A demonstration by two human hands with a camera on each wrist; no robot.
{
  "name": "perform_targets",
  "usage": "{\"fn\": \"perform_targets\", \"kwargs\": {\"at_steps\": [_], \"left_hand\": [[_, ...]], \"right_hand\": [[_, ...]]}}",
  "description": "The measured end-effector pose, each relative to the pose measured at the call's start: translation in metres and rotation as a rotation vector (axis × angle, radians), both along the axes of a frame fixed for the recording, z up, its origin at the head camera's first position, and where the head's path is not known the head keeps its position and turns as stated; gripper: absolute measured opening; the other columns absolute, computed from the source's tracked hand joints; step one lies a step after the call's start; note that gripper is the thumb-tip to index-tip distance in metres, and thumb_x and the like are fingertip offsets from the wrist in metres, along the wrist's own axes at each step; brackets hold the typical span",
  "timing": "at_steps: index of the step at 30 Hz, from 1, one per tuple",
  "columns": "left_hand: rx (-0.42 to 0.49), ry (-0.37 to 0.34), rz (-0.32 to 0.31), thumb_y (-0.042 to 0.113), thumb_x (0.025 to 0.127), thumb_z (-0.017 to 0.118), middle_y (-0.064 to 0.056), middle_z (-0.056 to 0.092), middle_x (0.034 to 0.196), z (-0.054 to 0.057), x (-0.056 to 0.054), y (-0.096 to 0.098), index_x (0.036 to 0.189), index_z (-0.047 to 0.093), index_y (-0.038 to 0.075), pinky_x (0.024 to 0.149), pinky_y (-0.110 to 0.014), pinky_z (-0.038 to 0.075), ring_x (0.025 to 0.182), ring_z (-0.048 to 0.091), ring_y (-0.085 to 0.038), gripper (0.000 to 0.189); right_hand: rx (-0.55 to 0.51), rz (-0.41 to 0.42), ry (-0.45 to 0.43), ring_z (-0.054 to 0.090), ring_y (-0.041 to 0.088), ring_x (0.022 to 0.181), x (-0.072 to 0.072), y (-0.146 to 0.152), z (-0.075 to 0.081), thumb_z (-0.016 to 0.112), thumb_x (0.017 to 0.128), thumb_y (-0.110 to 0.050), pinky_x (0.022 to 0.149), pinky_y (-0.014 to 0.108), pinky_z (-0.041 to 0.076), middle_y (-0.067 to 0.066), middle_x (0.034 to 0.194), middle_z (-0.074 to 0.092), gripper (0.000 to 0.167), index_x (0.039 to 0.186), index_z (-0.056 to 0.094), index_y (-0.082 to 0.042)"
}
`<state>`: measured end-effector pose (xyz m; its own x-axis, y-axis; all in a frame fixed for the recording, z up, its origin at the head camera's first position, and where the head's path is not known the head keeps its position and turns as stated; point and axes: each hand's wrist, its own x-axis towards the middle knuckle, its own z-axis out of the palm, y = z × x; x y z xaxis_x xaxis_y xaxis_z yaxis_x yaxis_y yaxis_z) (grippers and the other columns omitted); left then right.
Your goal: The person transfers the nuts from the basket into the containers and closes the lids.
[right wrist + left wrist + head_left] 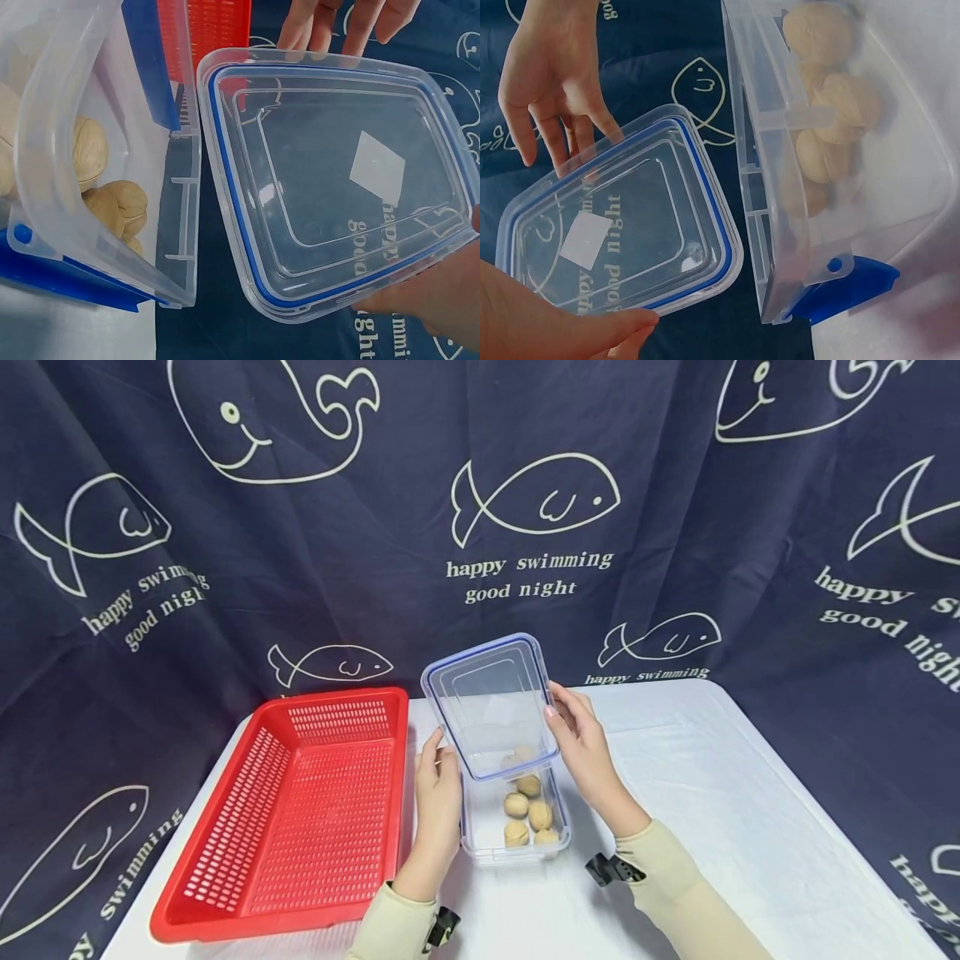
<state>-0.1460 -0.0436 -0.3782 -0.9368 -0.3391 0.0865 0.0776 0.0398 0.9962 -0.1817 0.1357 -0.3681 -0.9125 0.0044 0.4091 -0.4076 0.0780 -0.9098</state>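
Note:
A clear lid with a blue seal (491,702) is tilted up over the back part of a clear plastic food container (480,847). My right hand (588,752) grips the lid's right edge, its thumb on the near side. At the opposite edge, my left hand (437,802) holds the lid between bent fingers and thumb; the left wrist view shows the thumb (626,326) at the rim. Several walnuts (516,805) lie in the container, a few seen through the lid. Blue side clips (847,289) hang folded out from the container's walls.
A red perforated plastic basket (322,827) stands on the left of the white table (697,793), close to my left forearm. Behind the table hangs a dark blue curtain (420,552) printed with fish. A white square label (377,166) shows on the lid.

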Motion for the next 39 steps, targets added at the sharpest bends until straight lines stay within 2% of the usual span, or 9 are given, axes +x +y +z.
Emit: {"fn": "perform_targets", "kwargs": {"at_steps": [5,11,16,20,25,29,31,34,39], "left_hand": [[0.006,0.014,-0.002,0.011,0.100,0.043,-0.018,0.053,0.118,-0.001,0.000,-0.002,0.138,0.046,-0.001,0.086,-0.036,0.044,0.102,0.051,-0.026,0.040],[0.088,0.072,-0.050,0.011,0.103,0.037,-0.023,0.046,0.139,-0.004,-0.001,-0.005,0.138,0.043,-0.004,0.108,-0.047,0.036,0.129,0.044,-0.035,0.039],[0.189,0.104,-0.079,0.006,0.103,0.030,-0.027,0.043,0.139,-0.007,-0.002,-0.006,0.136,0.041,-0.008,0.111,-0.047,0.032,0.133,0.039,-0.039,0.037],[0.216,0.107,-0.080,0.017,0.106,0.029,-0.026,0.042,0.143,-0.006,-0.001,-0.006,0.138,0.039,-0.009,0.112,-0.046,0.030,0.134,0.038,-0.036,0.042],[0.225,0.087,-0.073,0.022,0.105,0.035,-0.022,0.043,0.144,-0.008,0.001,-0.006,0.133,0.044,-0.008,0.113,-0.043,0.028,0.137,0.036,-0.031,0.042],[0.258,0.084,-0.108,0.005,0.099,0.043,-0.021,0.039,0.147,-0.013,0.003,-0.004,0.131,0.043,-0.008,0.113,-0.041,0.029,0.138,0.034,-0.030,0.035],[0.258,0.076,-0.130,-0.003,0.095,0.043,-0.023,0.036,0.148,-0.015,0.003,-0.002,0.136,0.039,-0.008,0.113,-0.042,0.027,0.139,0.032,-0.031,0.042],[0.176,0.031,-0.145,-0.003,0.093,0.041,-0.023,0.032,0.151,-0.020,0.005,0.000,0.143,0.034,-0.004,0.115,-0.044,0.023,0.141,0.027,-0.033,0.050],[-0.060,-0.067,-0.141,0.004,0.095,0.043,-0.023,0.025,0.154,-0.030,0.008,0.004,0.149,0.026,-0.001,0.115,-0.052,0.015,0.142,0.019,-0.038,0.056]], "right_hand": [[-0.040,0.036,-0.052,0.037,0.032,0.135,0.001,-0.001,-0.001,0.038,0.104,-0.016,0.108,0.021,0.032,0.022,0.141,0.041,0.041,0.137,0.037,0.008],[-0.107,0.093,-0.114,0.027,0.030,0.139,0.000,-0.001,-0.005,0.025,0.107,-0.024,0.118,0.041,0.016,0.022,0.144,0.034,0.042,0.131,0.033,0.009],[-0.163,0.174,-0.128,0.014,0.032,0.145,0.002,0.001,-0.009,0.022,0.107,-0.028,0.118,0.045,0.006,0.024,0.155,0.021,0.037,0.122,0.038,0.002],[-0.219,0.215,-0.177,0.009,0.031,0.146,0.004,0.004,-0.011,0.025,0.106,-0.029,0.118,0.045,0.003,0.025,0.156,0.017,0.034,0.118,0.043,-0.003],[-0.229,0.239,-0.329,0.008,0.028,0.147,0.006,0.009,-0.013,0.027,0.106,-0.029,0.119,0.042,0.006,0.017,0.158,0.015,0.046,0.137,0.036,0.003],[-0.177,0.256,-0.400,0.008,0.028,0.147,0.007,0.011,-0.018,0.026,0.105,-0.022,0.118,0.041,0.008,0.015,0.160,0.011,0.051,0.151,0.018,0.001],[-0.126,0.242,-0.402,0.005,0.029,0.147,0.007,0.010,-0.022,0.028,0.105,-0.019,0.118,0.042,0.006,0.015,0.160,0.007,0.054,0.153,0.011,-0.001],[-0.008,0.174,-0.385,0.002,0.031,0.146,0.008,0.007,-0.029,0.034,0.104,-0.017,0.118,0.043,0.003,0.017,0.160,0.004,0.058,0.153,0.007,0.001],[0.188,0.090,-0.342,0.002,0.037,0.145,0.012,0.000,-0.043,0.039,0.103,-0.014,0.117,0.047,0.003,0.024,0.158,0.003,0.062,0.151,0.005,0.006]]}}
